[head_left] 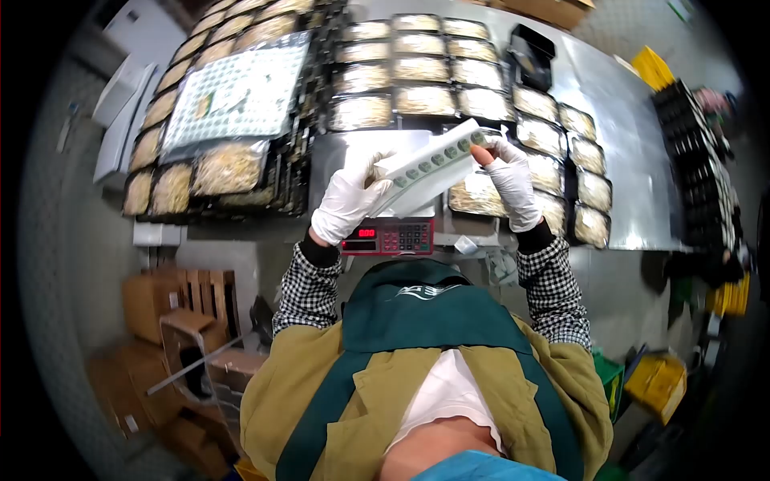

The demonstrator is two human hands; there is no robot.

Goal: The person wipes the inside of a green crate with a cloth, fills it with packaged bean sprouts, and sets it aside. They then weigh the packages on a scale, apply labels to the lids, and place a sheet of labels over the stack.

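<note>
A strip-shaped sheet of round green stickers point(437, 163) is stretched between my gloved hands, tilted up toward the right. My left hand point(353, 196) pinches its lower left end. At the upper right end, my right hand point(512, 183) has its thumb and fingers closed on the sheet's edge, beside the last stickers; the thumb tip shows bare. Under the sheet stands a red weighing scale point(389, 238) with a metal pan point(337, 148) and a display reading 0.00. A wrapped black tray of pale, stringy food point(477, 195) lies just right of the scale, partly hidden by the sheet.
Stacked food trays point(172, 188) rise on the left, topped by a large sheet of stickers point(237, 96). Rows of wrapped trays point(421, 68) cover the back of the metal table point(634, 184). Empty black trays point(531, 56) stand behind. Cardboard boxes point(152, 305) sit at lower left.
</note>
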